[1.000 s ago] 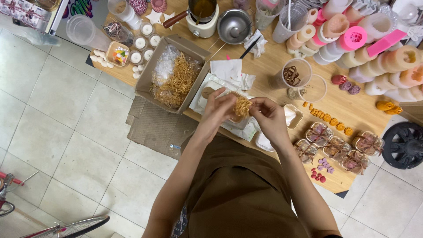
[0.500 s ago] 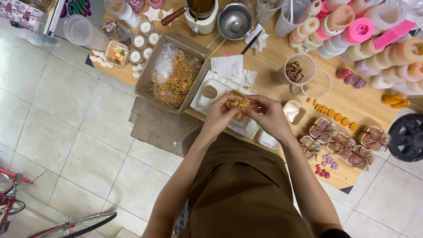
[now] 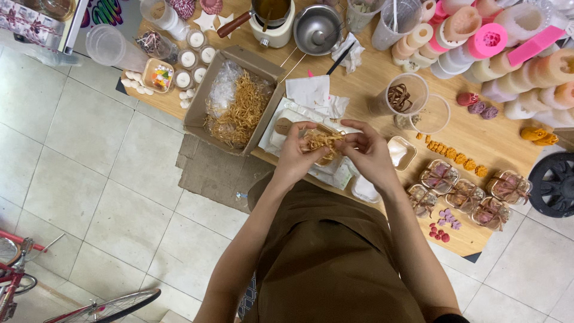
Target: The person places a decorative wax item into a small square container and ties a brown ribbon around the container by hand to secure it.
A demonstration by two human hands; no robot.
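Note:
My left hand (image 3: 294, 154) and my right hand (image 3: 369, 152) meet over the near edge of the wooden table (image 3: 382, 84). Between their fingertips sits a small tuft of tan shredded paper filler (image 3: 320, 141), pinched from both sides above a small clear box (image 3: 329, 157) that is mostly hidden by the fingers. A cardboard box (image 3: 206, 96) full of the same tan shreds lies just left of my hands, with a clear plastic bag in it.
Several small wrapped clear boxes (image 3: 460, 196) stand at the near right. An empty clear tray (image 3: 399, 152) lies beside my right hand. Plastic cups (image 3: 402, 96), pink and orange moulds (image 3: 496, 42), a metal bowl (image 3: 318, 29) and tealights (image 3: 190, 60) crowd the back. A bicycle wheel (image 3: 107, 304) is on the tiled floor.
My hands have shifted slightly and the tuft of shreds has been spread flatter between the fingers. The camera has tilted a little.

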